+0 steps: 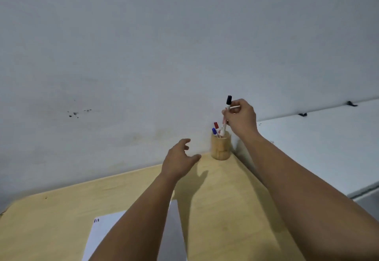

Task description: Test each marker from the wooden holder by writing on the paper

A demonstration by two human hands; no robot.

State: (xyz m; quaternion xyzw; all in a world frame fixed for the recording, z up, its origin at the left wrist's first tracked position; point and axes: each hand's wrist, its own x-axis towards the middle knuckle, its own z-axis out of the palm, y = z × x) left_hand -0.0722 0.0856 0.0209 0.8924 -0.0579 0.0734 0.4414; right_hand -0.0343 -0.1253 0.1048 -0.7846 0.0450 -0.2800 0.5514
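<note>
Both hands were out ahead of me. I had my right hand (241,117) pinched on the white barrel of a black-capped marker (226,115), held nearly upright with its lower end dipping into the mouth of the wooden holder (220,146). I kept my left hand (178,161) hovering over the table (225,199), fingers spread and loosely curled, gripping nothing, just left of the holder. That round, pale wooden cup stood at the far corner of the table against the wall (143,55). Inside it, a red-capped marker (216,125) and a blue-capped marker (214,131) leaned to the left. Nearer me lay the white paper (102,234), partly under my left forearm, with small dark strokes at its far left corner.
</note>
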